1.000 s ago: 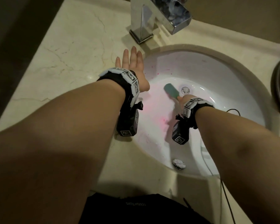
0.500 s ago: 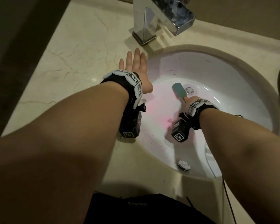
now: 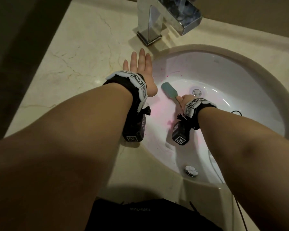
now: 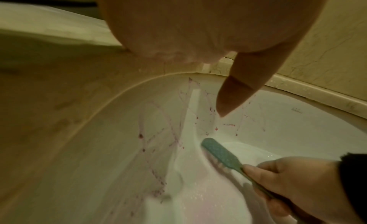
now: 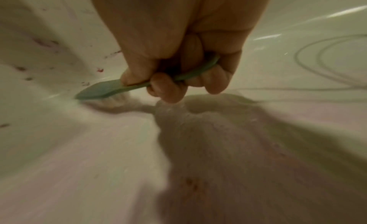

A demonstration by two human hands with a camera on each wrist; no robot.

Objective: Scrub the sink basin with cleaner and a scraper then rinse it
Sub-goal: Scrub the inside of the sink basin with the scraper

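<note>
Head view shows us our right hand (image 3: 184, 101) down inside the white sink basin (image 3: 240, 90), fingers curled tight round the handle of the teal scraper brush (image 3: 169, 90); its head points toward the basin's left wall, just left of the drain (image 3: 196, 92); from the right wrist we see the bristles pressed against the porcelain, though the picture is blurred; pink cleaner foam (image 3: 158, 114) covers the near slope, and purple-red streaks (image 4: 174, 133) mark the wall above the brush; our left hand (image 3: 140, 67) lies flat on the marble counter (image 3: 73, 64) at the basin's rim, fingers straight and together, holding nothing; the chrome faucet (image 3: 167, 19) stands beyond it; a black cable (image 3: 237, 112) trails by the right forearm
</note>
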